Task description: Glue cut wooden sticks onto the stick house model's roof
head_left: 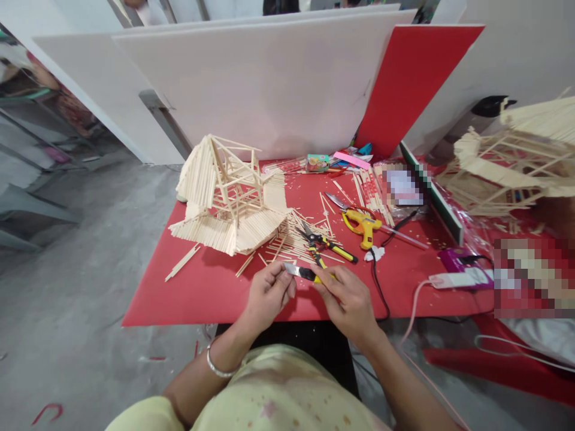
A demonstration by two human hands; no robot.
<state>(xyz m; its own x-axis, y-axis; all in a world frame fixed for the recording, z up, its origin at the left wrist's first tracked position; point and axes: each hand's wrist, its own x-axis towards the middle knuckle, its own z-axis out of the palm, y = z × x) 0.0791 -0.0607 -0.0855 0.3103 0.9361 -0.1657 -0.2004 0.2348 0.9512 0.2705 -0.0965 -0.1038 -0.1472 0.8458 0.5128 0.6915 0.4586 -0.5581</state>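
My right hand (350, 302) grips a utility knife (306, 273) by its yellow and black handle, the blade pointing left. At the blade's tip, the thumb and fingers of my left hand (269, 293) are pinched together; whatever they hold is too small or hidden to make out. Just beyond the hands lie pliers-like cutters (321, 242) with yellow and black handles. Behind my left hand stands a model building (233, 203) made of thin wooden sticks, with slatted roof panels. Loose sticks (294, 242) are scattered beside it.
A yellow glue gun (365, 227) and scissors (336, 202) lie to the right on the red table (179, 305). White boards (269, 90) and a red board (417, 84) stand behind. A power strip (458, 280) with cables sits at right, near another stick model (498, 167).
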